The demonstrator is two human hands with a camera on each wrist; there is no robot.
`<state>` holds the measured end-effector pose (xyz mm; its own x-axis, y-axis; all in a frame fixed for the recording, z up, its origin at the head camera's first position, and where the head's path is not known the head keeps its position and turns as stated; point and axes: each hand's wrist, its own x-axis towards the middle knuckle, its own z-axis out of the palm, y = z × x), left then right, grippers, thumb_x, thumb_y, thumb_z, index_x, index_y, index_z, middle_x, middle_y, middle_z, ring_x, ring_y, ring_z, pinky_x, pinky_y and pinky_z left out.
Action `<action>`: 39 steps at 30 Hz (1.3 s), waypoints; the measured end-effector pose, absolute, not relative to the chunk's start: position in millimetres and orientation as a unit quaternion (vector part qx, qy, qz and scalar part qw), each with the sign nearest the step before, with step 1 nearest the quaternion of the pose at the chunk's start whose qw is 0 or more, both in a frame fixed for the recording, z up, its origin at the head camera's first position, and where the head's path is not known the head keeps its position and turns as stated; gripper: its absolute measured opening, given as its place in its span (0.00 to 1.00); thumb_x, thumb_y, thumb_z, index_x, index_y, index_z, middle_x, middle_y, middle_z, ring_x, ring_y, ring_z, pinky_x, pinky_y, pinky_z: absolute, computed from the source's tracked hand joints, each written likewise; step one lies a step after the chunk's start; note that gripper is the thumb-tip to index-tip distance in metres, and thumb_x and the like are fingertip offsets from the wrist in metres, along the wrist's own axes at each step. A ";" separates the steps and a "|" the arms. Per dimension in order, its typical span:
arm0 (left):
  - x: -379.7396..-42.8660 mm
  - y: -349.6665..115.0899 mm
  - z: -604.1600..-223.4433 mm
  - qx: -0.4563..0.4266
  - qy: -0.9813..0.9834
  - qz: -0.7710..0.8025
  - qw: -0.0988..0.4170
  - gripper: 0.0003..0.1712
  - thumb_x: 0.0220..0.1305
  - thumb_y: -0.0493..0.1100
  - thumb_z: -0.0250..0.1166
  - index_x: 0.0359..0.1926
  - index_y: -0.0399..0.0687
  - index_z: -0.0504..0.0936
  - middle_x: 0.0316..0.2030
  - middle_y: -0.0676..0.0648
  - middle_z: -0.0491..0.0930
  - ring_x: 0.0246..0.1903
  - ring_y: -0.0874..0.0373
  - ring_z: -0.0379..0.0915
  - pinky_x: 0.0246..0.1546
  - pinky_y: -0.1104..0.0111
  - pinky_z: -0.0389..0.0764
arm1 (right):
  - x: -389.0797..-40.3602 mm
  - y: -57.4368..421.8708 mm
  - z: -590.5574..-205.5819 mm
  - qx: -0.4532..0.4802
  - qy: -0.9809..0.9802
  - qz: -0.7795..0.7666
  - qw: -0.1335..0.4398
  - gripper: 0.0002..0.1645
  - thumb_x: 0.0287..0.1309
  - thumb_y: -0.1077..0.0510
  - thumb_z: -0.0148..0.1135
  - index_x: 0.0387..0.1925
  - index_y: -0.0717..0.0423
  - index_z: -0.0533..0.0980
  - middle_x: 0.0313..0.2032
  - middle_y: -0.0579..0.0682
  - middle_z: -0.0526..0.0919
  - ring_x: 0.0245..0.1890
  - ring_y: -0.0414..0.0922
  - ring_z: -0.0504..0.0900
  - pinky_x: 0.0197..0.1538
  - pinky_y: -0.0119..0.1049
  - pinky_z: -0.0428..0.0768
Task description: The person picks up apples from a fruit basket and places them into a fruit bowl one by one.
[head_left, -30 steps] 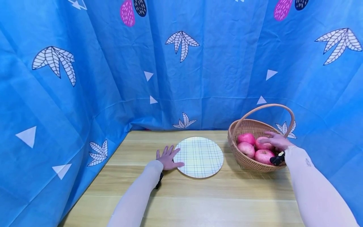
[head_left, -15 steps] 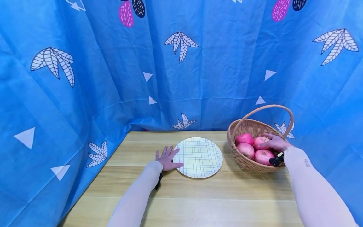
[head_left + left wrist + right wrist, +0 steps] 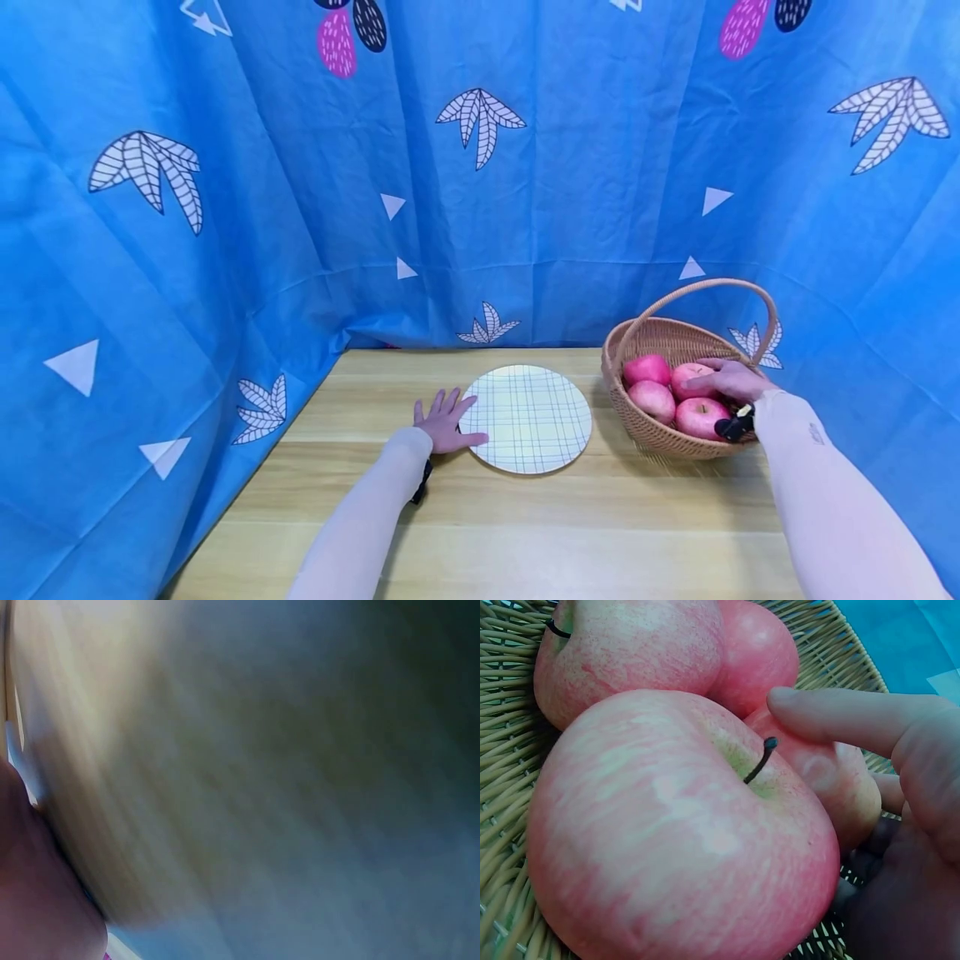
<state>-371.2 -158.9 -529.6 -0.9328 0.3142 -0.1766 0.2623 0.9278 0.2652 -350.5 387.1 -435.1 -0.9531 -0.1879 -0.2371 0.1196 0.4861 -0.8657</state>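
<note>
My left hand [image 3: 446, 425] lies with spread fingers at the left edge of a round, pale plate [image 3: 532, 421] with a thin blue grid, its thumb and index finger over the rim. On the right, my right hand [image 3: 737, 381] reaches into a wicker basket [image 3: 660, 439] of pink-red apples and grips the back right apple [image 3: 855, 806]. The thumb lies along one side of that apple, and the fingers go round the far side, partly hidden. A large front apple [image 3: 682, 825] fills most of the right wrist view. The left wrist view shows mostly blurred wood.
The basket's tall arched handle [image 3: 697, 286] rises over the apples. Another apple [image 3: 648, 368] sits at the back left in the basket. A blue patterned curtain [image 3: 480, 217] hangs behind and beside the wooden table [image 3: 570, 533].
My right hand has come down from above the apples, and its thumb and fingers have closed round the back right one. The left hand and plate stay in place.
</note>
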 end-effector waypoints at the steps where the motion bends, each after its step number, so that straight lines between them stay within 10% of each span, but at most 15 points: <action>1: -369.8 -158.5 -528.4 0.148 0.976 0.121 0.108 0.62 0.49 0.91 0.46 0.80 0.73 0.46 0.82 0.47 0.37 0.80 0.42 0.26 0.71 0.33 0.25 | -350.2 386.6 -435.6 -0.012 0.844 -0.514 0.153 0.37 0.64 0.47 0.67 0.67 0.62 0.67 0.49 0.56 0.85 0.42 0.44 0.85 0.47 0.38 0.84; 39: -380.1 -161.1 -541.5 0.136 0.979 0.110 0.109 0.62 0.45 0.93 0.45 0.79 0.79 0.44 0.82 0.52 0.34 0.80 0.45 0.23 0.72 0.34 0.26 | -349.7 385.5 -428.4 -0.020 0.877 -0.467 0.116 0.42 0.64 0.42 0.65 0.71 0.58 0.63 0.57 0.58 0.79 0.50 0.46 0.81 0.51 0.36 0.80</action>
<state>-380.1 -161.1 -541.5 -0.9394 0.2901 -0.1827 0.2424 0.9388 0.2447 -349.7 385.5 -428.4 -0.9722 -0.1435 -0.1851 0.0734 0.5638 -0.8226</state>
